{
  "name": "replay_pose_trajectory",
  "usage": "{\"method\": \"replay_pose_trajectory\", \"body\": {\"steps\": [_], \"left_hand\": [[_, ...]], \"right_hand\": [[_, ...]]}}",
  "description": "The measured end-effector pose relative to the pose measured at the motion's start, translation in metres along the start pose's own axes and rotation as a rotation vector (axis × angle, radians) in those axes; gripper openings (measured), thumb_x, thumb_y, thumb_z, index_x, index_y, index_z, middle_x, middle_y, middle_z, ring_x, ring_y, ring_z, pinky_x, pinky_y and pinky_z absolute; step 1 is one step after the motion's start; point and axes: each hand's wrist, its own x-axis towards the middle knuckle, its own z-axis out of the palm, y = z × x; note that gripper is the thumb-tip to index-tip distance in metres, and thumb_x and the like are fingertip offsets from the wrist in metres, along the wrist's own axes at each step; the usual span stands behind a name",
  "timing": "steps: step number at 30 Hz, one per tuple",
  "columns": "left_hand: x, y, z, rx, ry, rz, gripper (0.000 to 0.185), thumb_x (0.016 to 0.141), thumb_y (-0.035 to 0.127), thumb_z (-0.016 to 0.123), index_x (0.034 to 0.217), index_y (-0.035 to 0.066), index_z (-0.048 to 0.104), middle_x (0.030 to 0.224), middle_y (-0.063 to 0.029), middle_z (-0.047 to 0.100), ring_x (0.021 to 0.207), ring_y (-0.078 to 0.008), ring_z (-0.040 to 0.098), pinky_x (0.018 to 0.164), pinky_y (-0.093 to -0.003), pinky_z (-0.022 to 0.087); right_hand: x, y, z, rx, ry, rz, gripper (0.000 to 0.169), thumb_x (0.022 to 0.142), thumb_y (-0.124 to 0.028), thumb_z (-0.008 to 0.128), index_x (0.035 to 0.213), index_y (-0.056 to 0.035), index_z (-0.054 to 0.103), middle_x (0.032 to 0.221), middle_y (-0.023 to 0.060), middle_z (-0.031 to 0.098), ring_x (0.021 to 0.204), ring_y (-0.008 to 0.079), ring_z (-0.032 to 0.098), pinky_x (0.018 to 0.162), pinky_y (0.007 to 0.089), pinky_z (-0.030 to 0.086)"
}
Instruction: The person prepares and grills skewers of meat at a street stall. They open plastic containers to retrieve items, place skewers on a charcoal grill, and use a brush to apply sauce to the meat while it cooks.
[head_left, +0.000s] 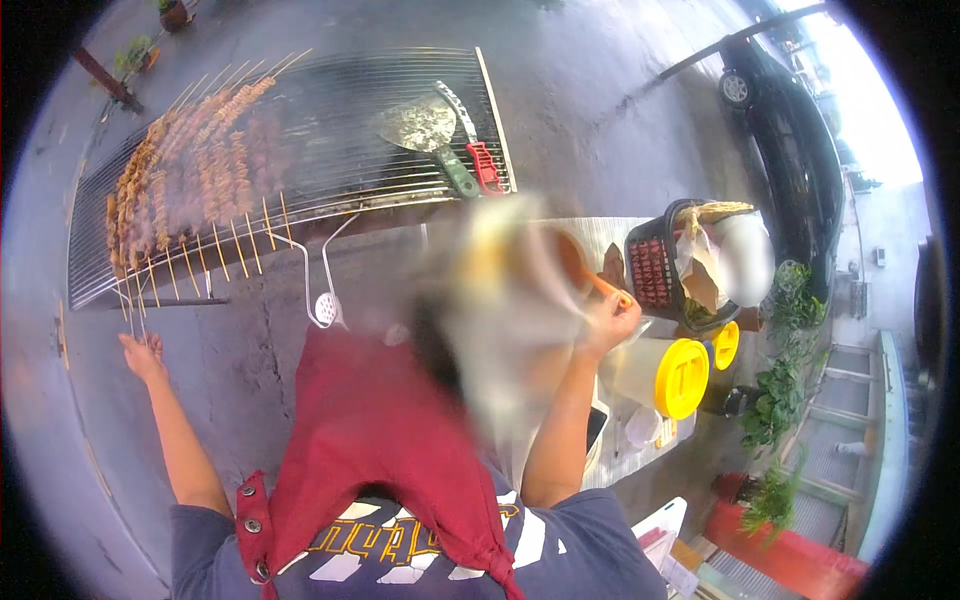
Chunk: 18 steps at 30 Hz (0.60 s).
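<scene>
At the near left corner of a wire grill rack (330, 206), my left hand (144, 354) pinches the ends of thin skewers or a wire handle; which one is unclear. Rows of skewered meat (217, 165) lie on the rack's left half, in smoke. My right hand (613, 322) grips the orange handle (604, 285) of a utensil, over the table at right. A blur before it hides much of what lies there. Toward the rack's right end rest a wide scraper with a green handle (457, 172) and a tool with a red handle (486, 166).
A dark plastic basket (651, 266) holding bags stands on the table (637, 457). Near it lie containers with yellow lids (682, 379), and a dark phone-like object (596, 426). A perforated metal piece (326, 309) hangs at the grill's front. A dark car (787, 150) is parked beyond.
</scene>
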Motion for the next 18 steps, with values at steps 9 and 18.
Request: {"method": "replay_pose_trajectory", "body": {"steps": [9, 18], "left_hand": [[0.029, -0.028, -0.029, -0.226, 0.023, 0.022, 0.069, 0.092, 0.055, 0.043, 0.131, -0.001, 0.037, 0.106, -0.0291, 0.055, 0.082, -0.0385, 0.061, 0.075, -0.0434, 0.050], [-0.021, 0.016, -0.011, -0.211, 0.055, 0.022, 0.063, 0.093, 0.058, 0.039, 0.122, 0.001, 0.041, 0.073, -0.0060, 0.055, 0.056, -0.0184, 0.059, 0.050, -0.0272, 0.048]], "right_hand": [[0.016, 0.080, -0.030, 0.664, -0.036, 0.598, 0.010, 0.093, -0.006, 0.050, 0.099, 0.0006, 0.050, 0.075, 0.0079, 0.055, 0.050, 0.0085, 0.046, 0.040, 0.0223, 0.041], [-0.176, -0.149, 0.251, 0.586, -1.010, 0.400, 0.011, 0.090, -0.008, 0.056, 0.099, -0.0015, 0.053, 0.070, 0.0027, 0.052, 0.049, 0.0063, 0.045, 0.039, 0.0210, 0.039]]}}
